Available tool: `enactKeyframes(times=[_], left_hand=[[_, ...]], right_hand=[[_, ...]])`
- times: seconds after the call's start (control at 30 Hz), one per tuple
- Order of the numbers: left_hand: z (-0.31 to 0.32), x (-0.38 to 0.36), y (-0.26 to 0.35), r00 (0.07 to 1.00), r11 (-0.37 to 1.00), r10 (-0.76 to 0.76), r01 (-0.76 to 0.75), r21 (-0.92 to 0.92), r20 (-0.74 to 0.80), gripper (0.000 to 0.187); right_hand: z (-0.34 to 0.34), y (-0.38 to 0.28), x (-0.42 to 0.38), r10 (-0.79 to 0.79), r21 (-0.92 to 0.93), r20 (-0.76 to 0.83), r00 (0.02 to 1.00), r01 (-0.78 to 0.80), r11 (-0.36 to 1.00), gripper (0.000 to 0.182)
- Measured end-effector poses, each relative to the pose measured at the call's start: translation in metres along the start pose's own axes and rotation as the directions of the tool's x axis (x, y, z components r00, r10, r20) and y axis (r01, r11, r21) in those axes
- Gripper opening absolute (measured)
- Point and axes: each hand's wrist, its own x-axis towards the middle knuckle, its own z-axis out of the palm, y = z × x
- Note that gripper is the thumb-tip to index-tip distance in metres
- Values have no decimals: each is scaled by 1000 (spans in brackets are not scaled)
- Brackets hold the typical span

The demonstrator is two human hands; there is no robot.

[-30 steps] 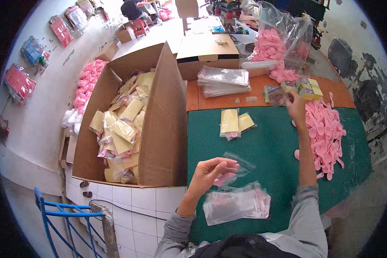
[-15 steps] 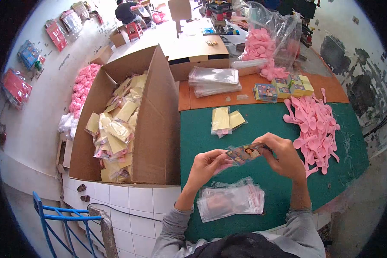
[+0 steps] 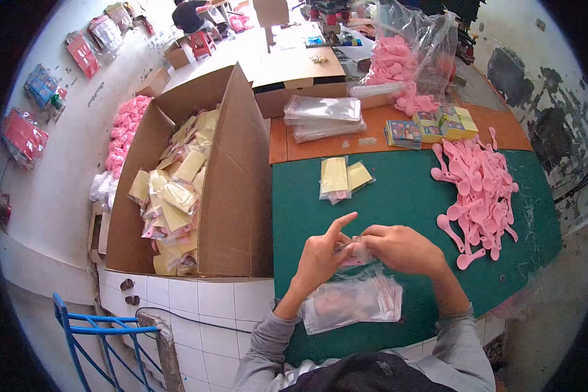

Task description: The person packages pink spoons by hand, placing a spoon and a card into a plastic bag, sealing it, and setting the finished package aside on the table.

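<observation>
My left hand is pinched on a small clear plastic bag, its index finger stretched out upward. From the right, my right hand meets it, with its fingers closed on the same bag's upper edge. Something pinkish shows through the plastic, but the fingers hide most of it. Just below both hands lies a stack of flat clear bags. Beyond them on the green mat are packed bags with yellowish cards. A heap of pink spoons lies to the right of my right hand.
A large open carton filled with packed bags stands left of the table. Along the back are stacked clear sleeves, printed card stacks and a big bag of pink spoons. A person sits far off.
My hands have come together and lower, the right one moving left. The printed card that showed between them is no longer visible; both hands now pinch the clear bag.
</observation>
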Motion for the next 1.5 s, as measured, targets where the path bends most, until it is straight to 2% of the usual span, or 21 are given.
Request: enactKeyframes(times=[0.07, 0.2, 0.3, 0.33, 0.43, 0.47, 0.53, 0.57, 0.67, 0.83, 0.93, 1.03, 1.1, 1.17, 1.2, 1.23, 1.3, 1.33, 1.43, 1.47, 1.5], left_hand=[[1, 0, 3, 996, 996, -75, 73, 57, 39, 58], [-3, -1, 4, 993, 987, -116, 113, 114, 13, 57], [-23, -6, -17, 981, 972, -155, 173, -160, 118, 60], [-32, -8, -16, 978, 966, -133, 164, -198, 161, 51], [-32, -14, -33, 986, 933, -105, 142, -332, 126, 44], [-30, -13, -29, 983, 922, -145, 176, -345, 115, 40], [-25, -12, -29, 987, 944, -105, 136, -302, 119, 38], [-25, -11, -30, 989, 953, -83, 114, -280, 121, 37], [-21, -11, -36, 982, 904, -156, 186, -384, 110, 36], [-15, -14, -56, 979, 797, -130, 197, -570, 155, 35], [-19, -15, -58, 978, 773, -160, 209, -599, 136, 36], [-20, -19, -61, 981, 765, -139, 195, -614, 138, 40], [-17, -21, -58, 987, 820, -115, 160, -550, 114, 42], [-10, -21, -54, 986, 932, -167, 161, -323, 10, 50], [-7, -21, -51, 982, 965, -183, 171, -201, -46, 54], [-4, -23, -47, 970, 894, -240, 237, -380, 42, 55], [1, -28, -41, 928, 643, -290, 371, -670, 235, 59], [3, -31, -43, 901, 612, -294, 434, -661, 319, 61], [1, -37, -43, 874, 527, -341, 482, -700, 346, 68], [0, -39, -43, 865, 537, -351, 500, -680, 359, 68], [1, -43, -51, 854, 509, -324, 519, -687, 406, 67]], right_hand=[[-2, 12, 7, -24, 147, 39, 999, 18, 989, 10], [0, 19, 14, 164, 338, 35, 986, -166, 926, 9], [-10, 35, 12, 181, 455, 90, 979, -202, 867, 15], [-9, 42, 11, 175, 492, 94, 980, -198, 847, 17], [-11, 43, 10, 135, 556, 213, 968, -234, 798, 14], [-8, 41, 9, 115, 557, 226, 967, -225, 799, 16], [1, 45, 5, 85, 564, 276, 957, -233, 792, 27], [7, 47, 4, 99, 567, 257, 961, -233, 790, 26], [16, 42, 2, 153, 551, 204, 967, -243, 798, 25], [44, 45, 10, 204, 542, 158, 966, -258, 800, 26], [42, 53, 7, 290, 695, 68, 955, -254, 673, 18], [31, 57, 2, 341, 780, -71, 937, -161, 605, 12], [27, 53, 1, 444, 719, -153, 883, -209, 663, 14], [16, 42, 0, 510, 647, -260, 820, -244, 722, 17], [12, 38, -2, 527, 542, -224, 820, -345, 767, 31], [10, 31, -4, 417, 566, -165, 894, -261, 782, 37], [5, 16, -6, 162, 625, -57, 985, -91, 775, 50], [1, 12, -10, 15, 630, 91, 996, -69, 774, 61], [26, 24, -3, -60, 280, -30, 998, 67, 958, 54], [31, 20, 0, 37, 306, -17, 999, -30, 952, 47], [42, 24, 1, 58, 156, -21, 998, -54, 986, 46]])
